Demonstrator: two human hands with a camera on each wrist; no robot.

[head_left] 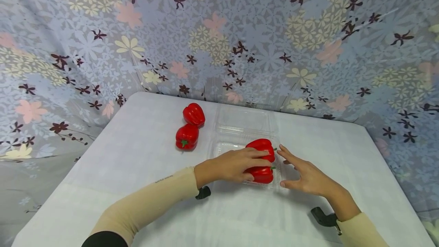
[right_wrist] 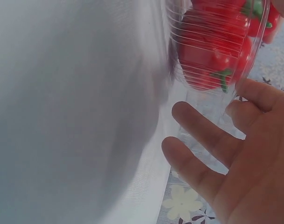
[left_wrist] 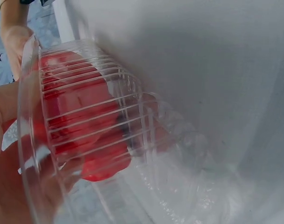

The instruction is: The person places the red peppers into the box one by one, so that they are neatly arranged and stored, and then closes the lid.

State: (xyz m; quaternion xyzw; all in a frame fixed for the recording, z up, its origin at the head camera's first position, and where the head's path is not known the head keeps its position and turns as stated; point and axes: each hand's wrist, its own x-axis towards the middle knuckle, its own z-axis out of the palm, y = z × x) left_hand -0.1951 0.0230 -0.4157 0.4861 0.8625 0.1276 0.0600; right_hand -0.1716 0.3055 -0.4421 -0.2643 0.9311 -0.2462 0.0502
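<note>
Two red bell peppers, one farther back point(head_left: 258, 145) and one nearer point(head_left: 263, 175), lie side by side in the right part of a clear plastic clamshell box point(head_left: 223, 147). My left hand point(head_left: 236, 165) reaches over the box from the left, its fairly straight fingers resting across both peppers and the thumb beside the nearer one. Beyond the box's right side, my right hand point(head_left: 305, 172) has its fingers spread and holds nothing. In the right wrist view, its upper fingertips point(right_wrist: 249, 88) come close to the box rim; whether they touch it, I cannot tell.
Left of the box, two more red bell peppers, a front one point(head_left: 186, 137) and a rear one point(head_left: 194, 115), lie against each other. The box's lid point(head_left: 245, 120) is folded back on the white-covered table point(head_left: 144, 132). A flowered cloth point(head_left: 219, 41) hangs behind.
</note>
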